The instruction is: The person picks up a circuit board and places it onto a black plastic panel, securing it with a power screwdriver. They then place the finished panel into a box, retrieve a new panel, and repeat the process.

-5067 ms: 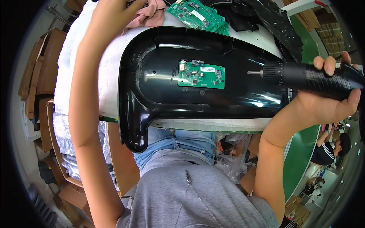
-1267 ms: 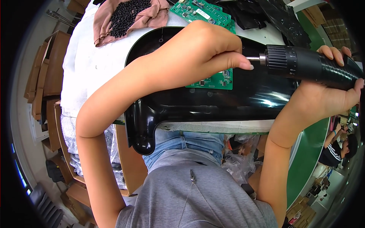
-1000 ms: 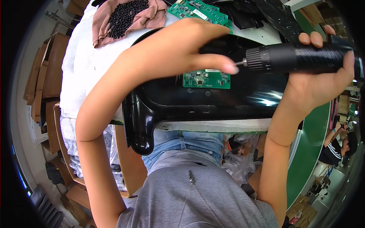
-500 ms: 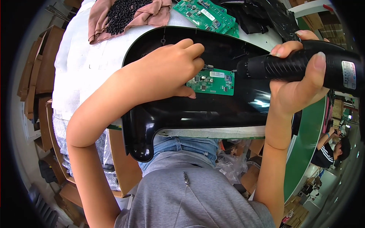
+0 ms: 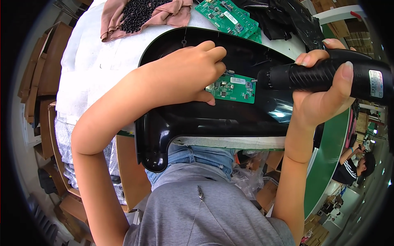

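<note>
Head camera view: at frame centre a small green circuit board sits inside a glossy black plastic housing. Left hand pinches its left edge; the board looks light, stiff and fragile, best held by edges. Right hand grips a black electric screwdriver. Upper left, black pellets lie on pink cloth; spare boards lie above.

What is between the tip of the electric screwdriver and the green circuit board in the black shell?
Nothing visible. The electric screwdriver, held in the right hand, points its tip at the right edge of the green circuit board. The left hand rests on the board's left side, away from the tip, inside the black shell.
</note>
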`<action>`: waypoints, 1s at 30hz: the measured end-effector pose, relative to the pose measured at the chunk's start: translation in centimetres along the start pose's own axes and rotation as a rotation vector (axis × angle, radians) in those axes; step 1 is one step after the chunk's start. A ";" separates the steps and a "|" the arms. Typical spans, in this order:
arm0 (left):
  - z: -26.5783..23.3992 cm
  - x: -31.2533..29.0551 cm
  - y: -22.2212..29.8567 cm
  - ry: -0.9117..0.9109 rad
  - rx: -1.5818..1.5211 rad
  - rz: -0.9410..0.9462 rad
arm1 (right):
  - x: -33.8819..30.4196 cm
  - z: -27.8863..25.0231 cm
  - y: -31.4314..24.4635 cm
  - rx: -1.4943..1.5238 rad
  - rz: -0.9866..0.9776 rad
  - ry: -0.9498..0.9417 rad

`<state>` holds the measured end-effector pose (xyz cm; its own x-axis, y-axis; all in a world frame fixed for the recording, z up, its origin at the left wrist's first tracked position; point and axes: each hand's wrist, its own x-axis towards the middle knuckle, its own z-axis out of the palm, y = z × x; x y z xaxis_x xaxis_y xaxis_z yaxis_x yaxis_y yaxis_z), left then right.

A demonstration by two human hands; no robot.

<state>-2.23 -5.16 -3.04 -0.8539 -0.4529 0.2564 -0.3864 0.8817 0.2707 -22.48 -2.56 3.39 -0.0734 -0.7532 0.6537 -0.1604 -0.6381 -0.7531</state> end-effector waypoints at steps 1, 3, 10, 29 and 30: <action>0.0 0.0 0.0 0.001 0.003 0.001 | -0.1 0.2 0.1 0.001 -0.012 -0.003; 0.0 -0.2 0.0 0.002 0.006 -0.003 | -0.3 0.5 0.4 0.003 -0.036 -0.009; -0.4 0.1 0.0 -0.081 -0.091 -0.078 | 0.1 -0.3 -0.8 0.244 0.036 0.061; -0.7 1.3 0.7 0.176 -0.548 0.109 | 0.1 -1.3 -2.5 0.717 0.302 0.179; -0.6 1.3 0.7 0.203 -0.534 0.126 | 0.1 -1.2 -2.6 0.716 0.306 0.166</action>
<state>-3.42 -5.19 -2.00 -0.7774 -0.4119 0.4753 -0.0121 0.7654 0.6435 -23.28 -0.75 5.46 -0.1665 -0.9141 0.3698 0.5579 -0.3966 -0.7290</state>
